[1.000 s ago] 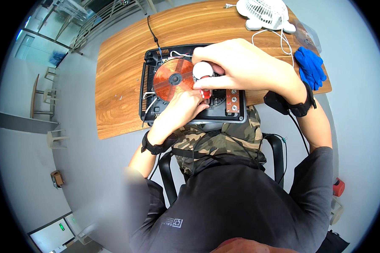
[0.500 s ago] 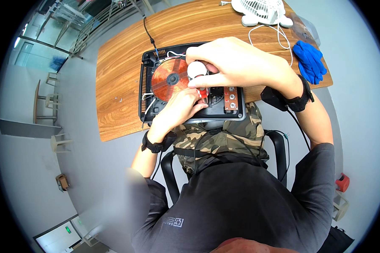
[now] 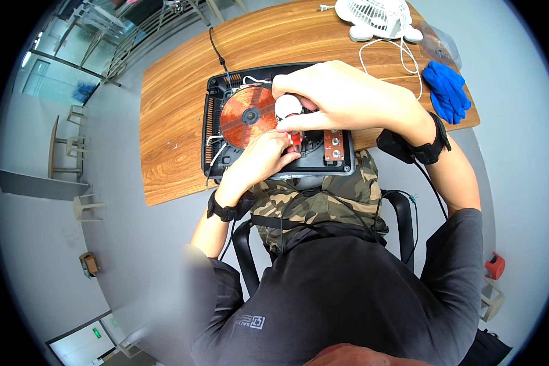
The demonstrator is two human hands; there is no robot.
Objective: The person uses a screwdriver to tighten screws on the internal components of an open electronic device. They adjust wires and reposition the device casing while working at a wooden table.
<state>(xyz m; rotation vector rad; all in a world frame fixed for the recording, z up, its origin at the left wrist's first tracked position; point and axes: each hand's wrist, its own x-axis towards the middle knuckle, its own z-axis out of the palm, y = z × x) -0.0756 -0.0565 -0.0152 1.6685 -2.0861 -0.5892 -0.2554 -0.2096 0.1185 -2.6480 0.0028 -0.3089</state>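
An opened black appliance housing (image 3: 314, 170) lies near the table's front edge, with a flat copper coil (image 3: 238, 125) at its left and a brown board with silver knobs (image 3: 335, 146) at its right. My right hand (image 3: 341, 100) is curled round a white round-topped object (image 3: 288, 105) beside the coil, thumb across it. Directly below, my left hand (image 3: 263, 154) has fingers and thumb closed at a red piece (image 3: 295, 138) under the white top; whether both belong to one tool is unclear. Part of the housing's interior is hidden under both hands.
On the wooden table (image 3: 171, 122) are a white fan (image 3: 381, 13) with a cord, blue gloves (image 3: 446, 91), a clear plastic item (image 3: 445, 46) and a black cable (image 3: 216, 49). A black chair (image 3: 402, 226) surrounds me; stools (image 3: 88, 207) stand at left.
Both hands remain closed at the same spot beside the coil, with only slight shifts. The whole view has shifted a little, mostly with my head.
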